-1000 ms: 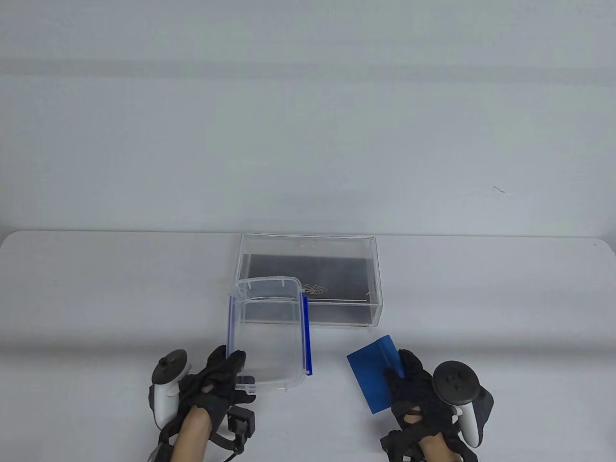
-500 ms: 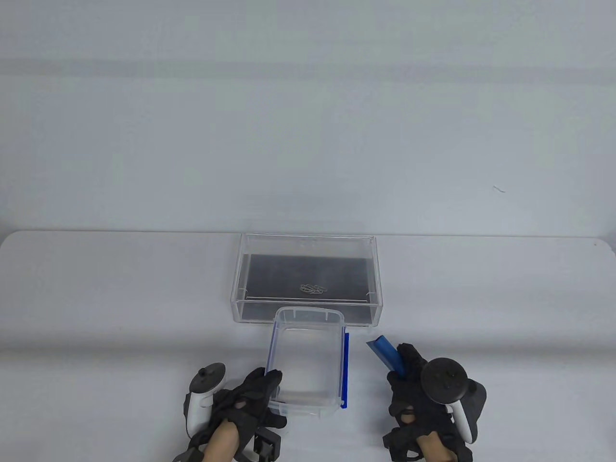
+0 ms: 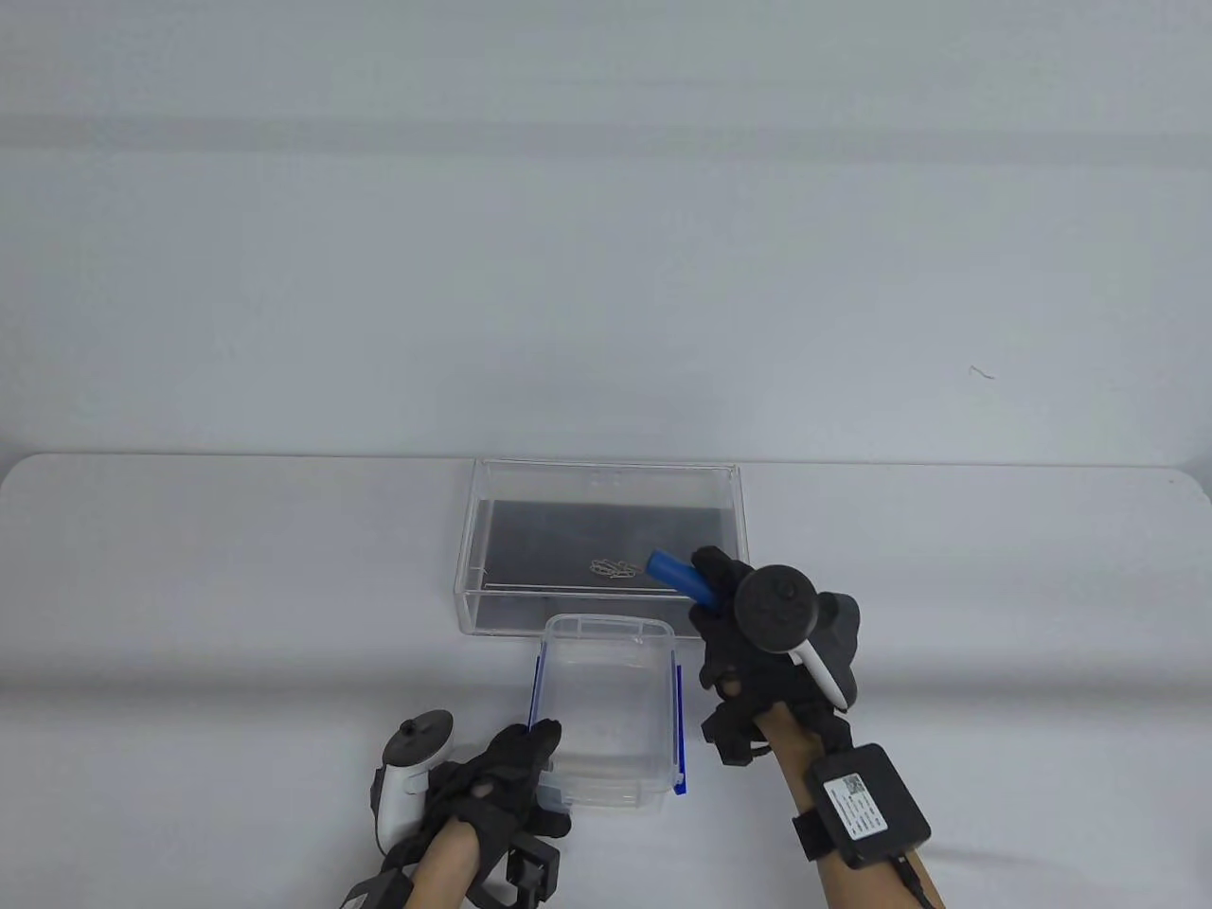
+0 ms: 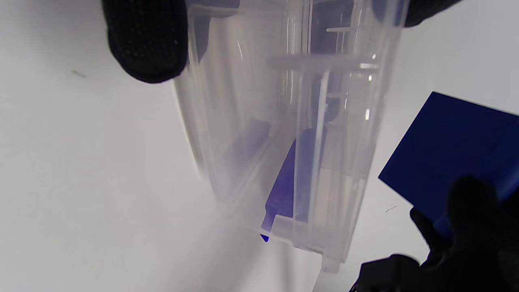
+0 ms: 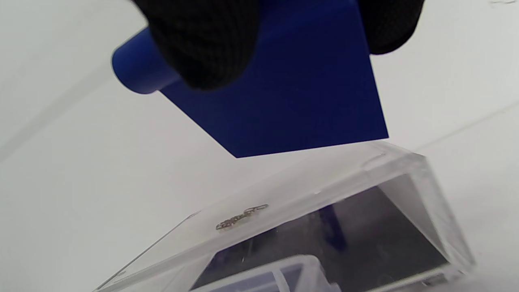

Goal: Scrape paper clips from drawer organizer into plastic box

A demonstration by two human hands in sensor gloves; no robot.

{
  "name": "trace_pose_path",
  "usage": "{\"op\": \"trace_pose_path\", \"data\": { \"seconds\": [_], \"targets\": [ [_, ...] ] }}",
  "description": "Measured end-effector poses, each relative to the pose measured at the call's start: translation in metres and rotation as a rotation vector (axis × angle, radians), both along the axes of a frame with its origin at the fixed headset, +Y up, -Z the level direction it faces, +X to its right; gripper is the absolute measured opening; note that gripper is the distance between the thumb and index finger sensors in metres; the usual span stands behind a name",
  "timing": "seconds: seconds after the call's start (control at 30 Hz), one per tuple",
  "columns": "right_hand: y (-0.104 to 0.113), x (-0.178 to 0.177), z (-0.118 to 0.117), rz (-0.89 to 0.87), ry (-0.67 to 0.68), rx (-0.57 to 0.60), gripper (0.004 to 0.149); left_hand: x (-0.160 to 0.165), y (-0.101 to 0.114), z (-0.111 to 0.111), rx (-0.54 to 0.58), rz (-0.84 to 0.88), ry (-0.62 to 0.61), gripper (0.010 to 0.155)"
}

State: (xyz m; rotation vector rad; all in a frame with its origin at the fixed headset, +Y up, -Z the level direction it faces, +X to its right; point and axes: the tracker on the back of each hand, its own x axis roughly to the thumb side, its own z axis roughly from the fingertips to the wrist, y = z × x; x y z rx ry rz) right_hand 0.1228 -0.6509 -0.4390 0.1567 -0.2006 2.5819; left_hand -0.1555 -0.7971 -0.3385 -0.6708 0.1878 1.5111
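Observation:
A clear drawer organizer (image 3: pixel 473 530) with a dark floor stands mid-table; a small heap of paper clips (image 3: pixel 614 567) lies near its front wall, also in the right wrist view (image 5: pixel 241 216). A clear plastic box (image 3: pixel 606 720) with blue side clips sits against the organizer's front. My left hand (image 3: pixel 516 762) grips the box's near left corner; its fingers (image 4: pixel 146 40) show on the wall (image 4: pixel 284 134). My right hand (image 3: pixel 748 625) holds a blue scraper (image 3: pixel 677 576) over the organizer's front right, just right of the clips. The blade (image 5: pixel 292 101) hangs above the organizer (image 5: pixel 405 162).
The white table (image 3: pixel 237 587) spreads wide on both sides of the organizer and ends at a far edge just behind it. A small dark mark (image 3: pixel 981 372) shows on the backdrop at the right.
My left hand slid the box right until it sits in front of the organizer. My right hand lifted the scraper from the table and carried it forward over the organizer, next to the clips.

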Motion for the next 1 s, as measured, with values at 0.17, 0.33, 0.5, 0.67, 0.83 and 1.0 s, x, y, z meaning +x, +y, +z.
{"op": "trace_pose_path", "data": {
  "seconds": [0.17,0.33,0.5,0.67,0.83,1.0],
  "targets": [
    [0.001,-0.022,-0.031,0.059,0.018,-0.016,0.064,0.003,0.000,0.001,0.002,0.010,0.013,0.092],
    [-0.007,-0.040,-0.054,0.137,0.040,-0.078,0.066,0.002,0.000,0.001,-0.004,0.045,0.029,0.092],
    [-0.013,-0.049,-0.063,0.188,0.069,-0.134,0.070,0.002,0.000,0.001,-0.004,0.045,0.028,0.092],
    [-0.011,-0.051,-0.058,0.226,0.155,-0.172,0.064,0.001,0.000,0.000,-0.002,0.040,0.032,0.092],
    [0.002,-0.054,-0.043,0.254,0.286,-0.265,0.064,0.002,0.000,0.000,-0.006,0.038,0.023,0.091],
    [0.011,-0.056,-0.017,0.212,0.396,-0.377,0.064,0.001,0.000,-0.001,0.000,0.022,0.025,0.090]
  ]
}}
